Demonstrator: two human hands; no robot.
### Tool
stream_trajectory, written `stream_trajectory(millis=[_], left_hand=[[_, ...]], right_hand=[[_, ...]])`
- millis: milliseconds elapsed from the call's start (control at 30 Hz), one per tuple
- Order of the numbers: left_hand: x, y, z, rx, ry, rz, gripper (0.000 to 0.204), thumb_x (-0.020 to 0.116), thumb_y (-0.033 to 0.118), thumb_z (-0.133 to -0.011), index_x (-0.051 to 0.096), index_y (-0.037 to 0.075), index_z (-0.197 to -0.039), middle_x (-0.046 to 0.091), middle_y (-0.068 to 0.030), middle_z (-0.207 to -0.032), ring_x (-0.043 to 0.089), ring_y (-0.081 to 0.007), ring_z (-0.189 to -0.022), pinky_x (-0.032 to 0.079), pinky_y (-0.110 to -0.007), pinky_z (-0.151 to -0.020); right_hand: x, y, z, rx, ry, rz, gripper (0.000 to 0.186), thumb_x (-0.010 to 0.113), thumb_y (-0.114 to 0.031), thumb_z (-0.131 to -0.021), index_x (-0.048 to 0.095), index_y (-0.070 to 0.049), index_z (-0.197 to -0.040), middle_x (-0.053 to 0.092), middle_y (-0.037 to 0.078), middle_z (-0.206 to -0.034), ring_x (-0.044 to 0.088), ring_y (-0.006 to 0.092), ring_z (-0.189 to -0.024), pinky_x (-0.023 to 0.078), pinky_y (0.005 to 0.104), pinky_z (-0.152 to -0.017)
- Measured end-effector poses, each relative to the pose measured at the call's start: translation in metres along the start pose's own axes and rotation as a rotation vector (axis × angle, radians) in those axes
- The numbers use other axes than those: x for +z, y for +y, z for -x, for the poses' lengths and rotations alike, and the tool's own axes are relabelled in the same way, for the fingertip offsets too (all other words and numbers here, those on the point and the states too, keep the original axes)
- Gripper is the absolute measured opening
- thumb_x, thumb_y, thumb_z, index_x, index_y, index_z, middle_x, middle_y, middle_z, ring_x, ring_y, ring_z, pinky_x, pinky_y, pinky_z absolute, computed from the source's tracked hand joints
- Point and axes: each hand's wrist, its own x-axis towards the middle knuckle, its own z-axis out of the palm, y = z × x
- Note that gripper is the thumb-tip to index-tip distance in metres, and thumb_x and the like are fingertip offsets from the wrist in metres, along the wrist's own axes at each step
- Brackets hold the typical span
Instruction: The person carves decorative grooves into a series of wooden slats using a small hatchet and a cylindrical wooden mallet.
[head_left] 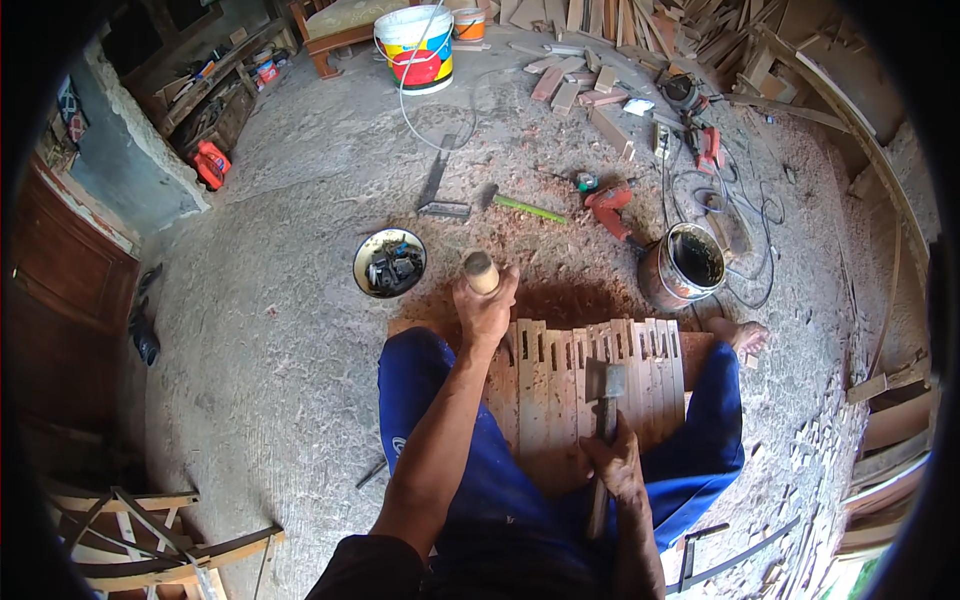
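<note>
My left hand point(487, 310) is wrapped round the wooden handle of a chisel point(481, 270), held upright at the far left end of a row of wooden slats point(560, 390); its blade is mostly hidden below the hand. Several slats have narrow slots cut near their far ends, and they lie side by side between my legs. Over the slats, my right hand point(615, 462) grips the shaft of a hammer point(607, 385), its metal head pointing away from me and apart from the chisel.
Beyond my hands lie a bowl of small dark parts point(390, 264), a try square point(443, 195), a green-handled hammer point(530, 208), a red power drill point(608, 203) and a metal can point(683, 266). Cables and wood offcuts point(590, 85) spread at the right. A paint bucket point(415, 50) stands farther off.
</note>
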Motion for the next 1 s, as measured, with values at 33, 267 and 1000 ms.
stream_trajectory(millis=[33,267,1000], left_hand=[[0.001,-0.001,0.000,0.006,-0.005,0.003,0.017,0.076,0.003,-0.086,0.059,0.002,-0.086,0.060,-0.0029,-0.065,0.057,-0.0105,-0.052,0.047,-0.026,-0.047],[0.011,-0.010,0.017,0.233,-0.008,-0.175,0.016,0.078,0.007,-0.081,0.065,0.002,-0.090,0.068,-0.0058,-0.080,0.063,-0.0140,-0.073,0.051,-0.031,-0.066],[-0.001,-0.007,0.051,0.145,-0.334,-0.174,0.036,0.080,0.005,-0.080,0.065,0.004,-0.112,0.068,-0.0020,-0.095,0.063,-0.0120,-0.091,0.053,-0.030,-0.079]], right_hand=[[-0.002,-0.002,-0.003,0.008,-0.009,0.040,0.043,0.063,-0.005,-0.084,0.047,0.007,-0.122,0.064,0.008,-0.064,0.059,0.0138,-0.050,0.047,0.0297,-0.045],[0.011,-0.137,-0.032,-0.634,-0.015,0.817,0.062,0.063,-0.009,-0.088,0.037,-0.003,-0.144,0.065,0.026,-0.075,0.070,0.0402,-0.067,0.054,0.0476,-0.058],[0.013,-0.144,-0.082,-0.739,-0.193,1.141,0.056,0.057,-0.004,-0.085,0.039,0.003,-0.138,0.067,0.029,-0.080,0.068,0.0450,-0.069,0.057,0.0508,-0.062]])
